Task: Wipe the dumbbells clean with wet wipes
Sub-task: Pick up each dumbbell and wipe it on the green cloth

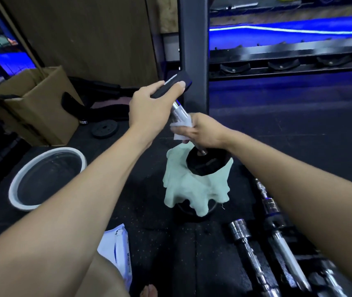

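A dumbbell (pixel 179 113) stands tilted on end, its lower black head (pixel 208 166) resting on a pale green cloth (pixel 194 189) draped over a weight plate on the floor. My left hand (pixel 149 106) grips the upper black head, steadying it. My right hand (pixel 200 131) holds a white wet wipe (pixel 180 130) wrapped round the chrome handle, just above the lower head. The wipe pack (pixel 117 247) lies on the floor near my knee.
A white-rimmed basin (pixel 14 185) sits at the left, a cardboard box (pixel 40 108) behind it, and a small black plate (pixel 104 128) between. Chrome dumbbells and bars (pixel 247 247) lie on the floor at lower right. A black rack post (pixel 194 50) rises behind.
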